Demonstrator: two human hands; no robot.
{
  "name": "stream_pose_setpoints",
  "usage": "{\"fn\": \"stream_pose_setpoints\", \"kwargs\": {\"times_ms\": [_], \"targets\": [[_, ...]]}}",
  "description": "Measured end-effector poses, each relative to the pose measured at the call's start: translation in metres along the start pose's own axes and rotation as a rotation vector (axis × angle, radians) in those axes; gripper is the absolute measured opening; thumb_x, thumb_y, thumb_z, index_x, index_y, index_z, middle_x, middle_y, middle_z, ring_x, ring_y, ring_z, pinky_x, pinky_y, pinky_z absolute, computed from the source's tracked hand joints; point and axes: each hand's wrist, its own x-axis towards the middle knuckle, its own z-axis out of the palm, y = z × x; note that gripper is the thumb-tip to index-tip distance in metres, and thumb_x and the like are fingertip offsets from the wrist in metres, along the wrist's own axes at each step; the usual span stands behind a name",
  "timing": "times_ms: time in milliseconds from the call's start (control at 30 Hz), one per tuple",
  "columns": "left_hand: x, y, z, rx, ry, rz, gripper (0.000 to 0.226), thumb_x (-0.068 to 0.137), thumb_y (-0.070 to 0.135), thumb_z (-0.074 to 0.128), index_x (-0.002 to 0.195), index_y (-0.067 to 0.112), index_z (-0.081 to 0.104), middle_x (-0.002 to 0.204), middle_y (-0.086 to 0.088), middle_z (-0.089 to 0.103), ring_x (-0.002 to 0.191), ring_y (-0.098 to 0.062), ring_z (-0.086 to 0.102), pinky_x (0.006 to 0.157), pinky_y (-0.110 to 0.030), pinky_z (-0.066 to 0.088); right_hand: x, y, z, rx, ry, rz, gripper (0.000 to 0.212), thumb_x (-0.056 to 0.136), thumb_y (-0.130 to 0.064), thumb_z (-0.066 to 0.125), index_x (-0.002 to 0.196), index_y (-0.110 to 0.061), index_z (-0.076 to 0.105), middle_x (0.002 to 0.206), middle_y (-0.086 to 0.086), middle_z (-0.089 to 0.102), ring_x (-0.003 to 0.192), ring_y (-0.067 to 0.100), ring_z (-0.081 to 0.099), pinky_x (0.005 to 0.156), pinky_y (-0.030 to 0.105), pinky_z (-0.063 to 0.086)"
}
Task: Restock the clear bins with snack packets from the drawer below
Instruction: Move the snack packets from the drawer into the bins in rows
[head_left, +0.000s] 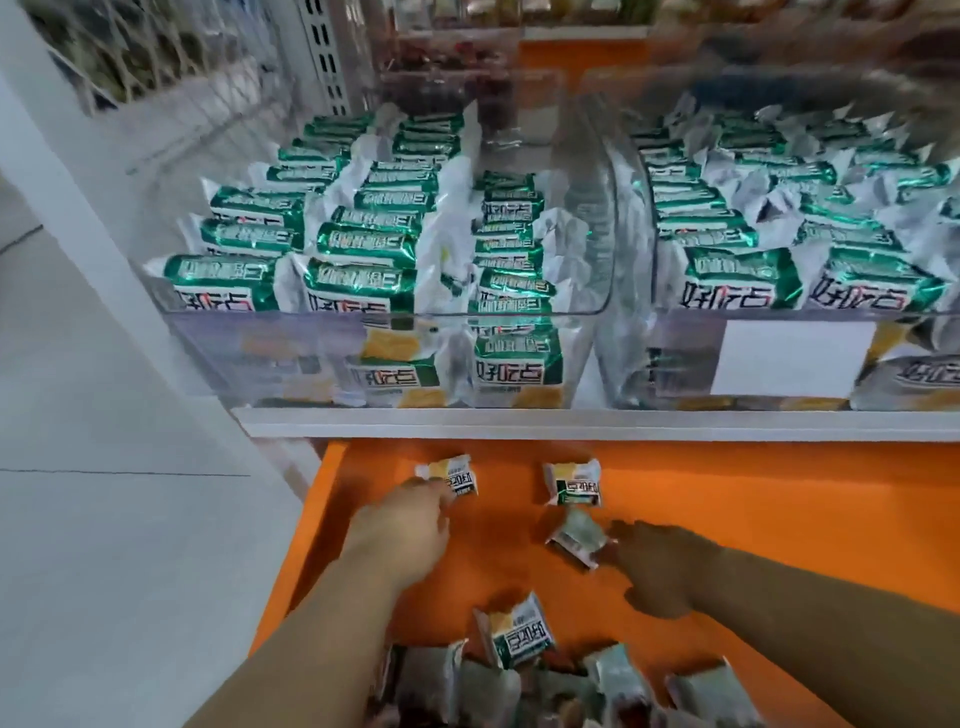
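Looking down into an open orange drawer (727, 499) beneath a white shelf (519, 422) that carries two clear bins. The step in hand appears to be gathering snack packets from the drawer.

The left grip (410, 525) reaches forward, and its fingertips meet the near corner of the far packet (453, 474) just ahead of it. The back of the hand hides the fingers, so it is impossible to tell whether they clasp the packet. The right grip (660, 566) pinches the right edge of the tilted packet (576, 543), which sits just to its left.

The flat packet (574, 483) lies beyond and between both grips. Nearer than both, the leaning packet (517, 636) rests against a heap (467, 691) of packets.

Above and beyond the grips, the left bin (597, 301) holds rows of green packets with a gap along its right side. The right bin (675, 317) looks full.

The next move likely calls for lifting up and forward, clearing the shelf's front edge and the bin's clear front wall. Open orange floor surrounds both grips, and the drawer's left wall stands just left of the left grip
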Motion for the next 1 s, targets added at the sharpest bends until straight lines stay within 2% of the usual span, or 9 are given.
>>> {"fn": "stream_pose_setpoints", "kwargs": {"times_ms": [133, 233, 467, 633, 733, 800, 867, 933, 1000], "targets": [[0.029, -0.014, 0.020, 0.026, -0.160, -0.008, 0.035, 0.096, 0.034, 0.048, 0.130, 0.032, 0.047, 0.133, 0.004, 0.053, 0.120, -0.016, 0.052, 0.098, -0.036, 0.045, 0.025, -0.005, 0.012, -0.023, -0.006, -0.003, 0.063, 0.094, -0.021, 0.047, 0.151, -0.025, 0.023, 0.160, 0.011, -0.004, 0.140, 0.032, 0.026, 0.107, 0.037, 0.034], [0.039, -0.022, 0.033, 0.085, -0.193, 0.011, 0.039, 0.097, 0.034, 0.048, 0.135, 0.032, 0.044, 0.140, 0.003, 0.042, 0.125, -0.018, 0.048, 0.101, -0.035, 0.043, 0.041, -0.011, 0.027, 0.013, 0.037, -0.001, 0.074, 0.094, -0.023, 0.048, 0.153, -0.031, 0.005, 0.159, 0.008, -0.017, 0.146, 0.034, 0.007, 0.110, 0.041, 0.032], [0.072, -0.021, 0.052, 0.240, -0.186, 0.115, 0.058, 0.096, 0.026, 0.046, 0.149, 0.026, 0.023, 0.158, 0.000, 0.014, 0.139, -0.026, 0.028, 0.110, -0.042, 0.035, 0.036, -0.006, 0.054, 0.024, 0.150, -0.119, 0.061, 0.093, -0.037, 0.054, 0.149, -0.032, 0.029, 0.160, -0.007, -0.005, 0.146, 0.024, 0.007, 0.117, 0.042, 0.021], [0.095, -0.025, 0.058, 0.254, -0.176, 0.083, 0.070, 0.097, 0.027, 0.048, 0.153, 0.026, 0.006, 0.161, 0.004, -0.003, 0.148, -0.022, 0.006, 0.119, -0.042, 0.018, 0.028, 0.000, 0.061, 0.018, 0.154, -0.128, 0.055, 0.096, -0.036, 0.050, 0.147, -0.035, 0.031, 0.161, -0.003, -0.003, 0.145, 0.026, 0.010, 0.117, 0.041, 0.016], [0.098, -0.026, 0.064, 0.263, -0.251, 0.052, 0.073, 0.096, 0.029, 0.049, 0.154, 0.024, 0.005, 0.161, 0.002, -0.005, 0.147, -0.024, 0.012, 0.117, -0.042, 0.023, 0.026, 0.002, 0.058, 0.066, 0.163, -0.141, 0.061, 0.096, -0.038, 0.051, 0.149, -0.034, 0.022, 0.161, -0.004, -0.005, 0.144, 0.024, 0.015, 0.116, 0.036, 0.021], [0.095, -0.022, 0.069, 0.249, -0.253, 0.048, 0.071, 0.095, 0.030, 0.051, 0.153, 0.022, 0.011, 0.159, -0.003, 0.004, 0.141, -0.026, 0.025, 0.112, -0.038, 0.032, 0.031, 0.007, 0.058, 0.173, 0.191, -0.103, 0.063, 0.093, -0.040, 0.055, 0.147, -0.031, 0.025, 0.158, -0.005, 0.007, 0.137, 0.022, 0.031, 0.108, 0.031, 0.032], [0.092, -0.018, 0.071, 0.245, -0.224, 0.056, 0.068, 0.094, 0.031, 0.052, 0.152, 0.023, 0.017, 0.156, -0.006, 0.010, 0.140, -0.027, 0.025, 0.111, -0.039, 0.031, 0.037, 0.010, 0.055, 0.398, 0.269, -0.004, 0.040, 0.087, -0.037, 0.065, 0.121, -0.028, 0.047, 0.137, -0.002, 0.039, 0.111, 0.021, 0.051, 0.085, 0.027, 0.044], [0.090, -0.014, 0.072, 0.271, -0.188, 0.082, 0.062, 0.094, 0.034, 0.052, 0.149, 0.021, 0.026, 0.152, -0.007, 0.016, 0.139, -0.027, 0.022, 0.111, -0.040, 0.030, 0.043, 0.013, 0.051, 0.685, 0.386, 0.110, 0.028, 0.082, -0.024, 0.072, 0.085, -0.024, 0.044, 0.103, -0.002, 0.056, 0.083, 0.019, 0.056, 0.060, 0.022, 0.041], [0.088, -0.012, 0.072, 0.257, -0.157, 0.114, 0.056, 0.094, 0.037, 0.053, 0.144, 0.018, 0.035, 0.148, -0.006, 0.019, 0.136, -0.026, 0.024, 0.108, -0.038, 0.032, 0.047, 0.016, 0.050, 0.931, 0.405, 0.200, 0.032, 0.083, -0.011, 0.071, 0.078, -0.017, 0.039, 0.087, -0.001, 0.058, 0.067, 0.008, 0.055, 0.046, 0.012, 0.035]]}}
